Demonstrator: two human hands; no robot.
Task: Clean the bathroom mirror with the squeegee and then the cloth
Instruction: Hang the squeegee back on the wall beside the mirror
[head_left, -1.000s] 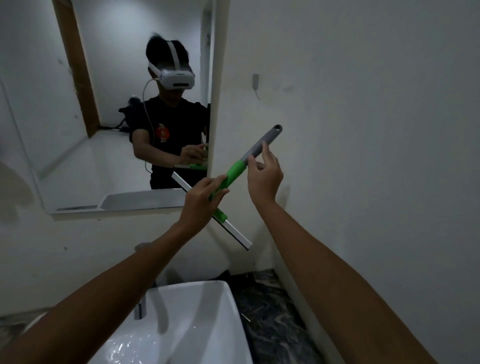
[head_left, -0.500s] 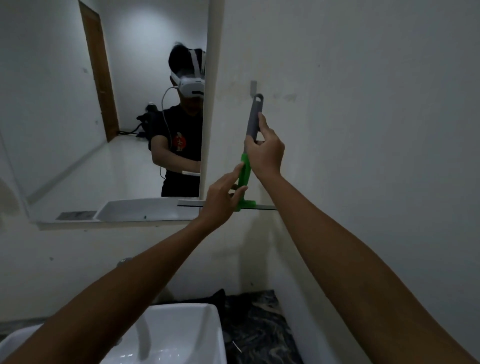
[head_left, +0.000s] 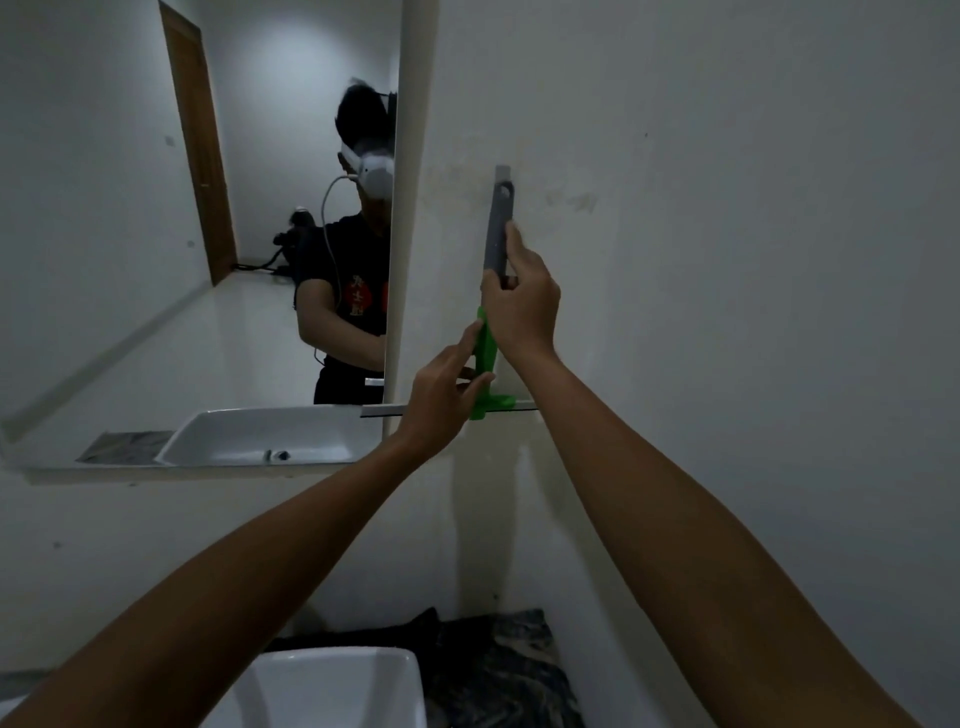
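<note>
The squeegee (head_left: 497, 228) has a grey and green handle and stands upright against the white wall, right of the mirror (head_left: 197, 234). The hole at its handle's top sits at a small wall hook (head_left: 503, 172). Its blade (head_left: 382, 410) lies level at the bottom. My right hand (head_left: 522, 304) is closed around the handle's middle. My left hand (head_left: 447, 387) rests its fingers on the green lower part, just above the blade. No cloth can be made out for certain.
A white basin (head_left: 332, 686) sits below, on a dark marbled counter (head_left: 514, 675). Something dark lies at the wall behind the basin (head_left: 395, 631). The mirror reflects a person with a headset, a wooden door and the basin. The wall corner stands right of the mirror.
The squeegee has swung from a slant to upright and risen, so its top now reaches the wall hook. Both hands stayed on it. The view shifted up and to the right.
</note>
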